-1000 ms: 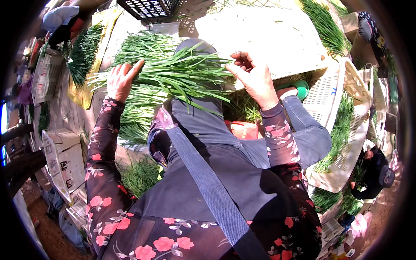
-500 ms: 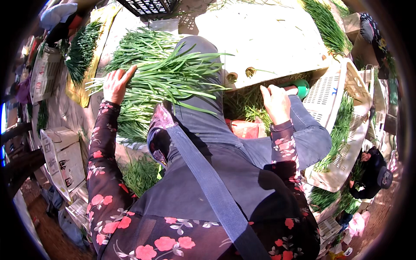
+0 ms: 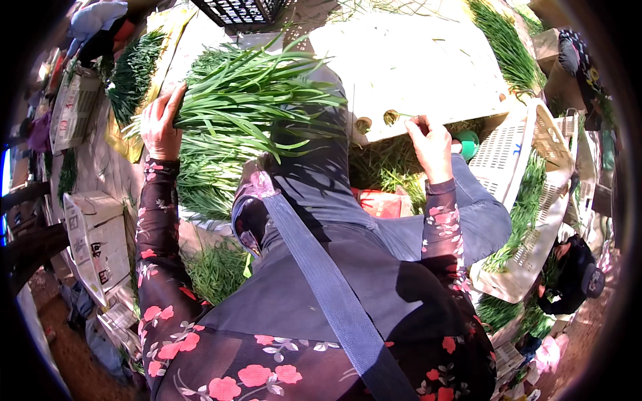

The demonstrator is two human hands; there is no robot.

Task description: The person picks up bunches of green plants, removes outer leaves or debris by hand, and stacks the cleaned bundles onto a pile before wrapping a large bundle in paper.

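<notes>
My left hand (image 3: 162, 127) is closed round the stem ends of a bunch of garlic chives (image 3: 241, 97). Their long green leaves fan out to the right over my thigh. Below the bunch lies a larger pile of chives (image 3: 207, 180), partly covered by it. My right hand (image 3: 431, 146) is closed in a pinch at the near edge of a white board (image 3: 414, 60). A thin strand lies by its fingertips, close to two round holes in the board; what the fingers hold, if anything, I cannot make out.
A white plastic crate (image 3: 498, 144) stands at the right, with chives (image 3: 535, 190) beside it. A black crate (image 3: 241, 12) is at the far edge. Loose trimmings (image 3: 381, 164) and a red object (image 3: 382, 202) lie between my legs. Another person (image 3: 572, 274) is at the right.
My left hand has moved up and slightly left, raising the chive bunch away from me. My right hand has shifted up to the board's edge, its fingertips drawn together.
</notes>
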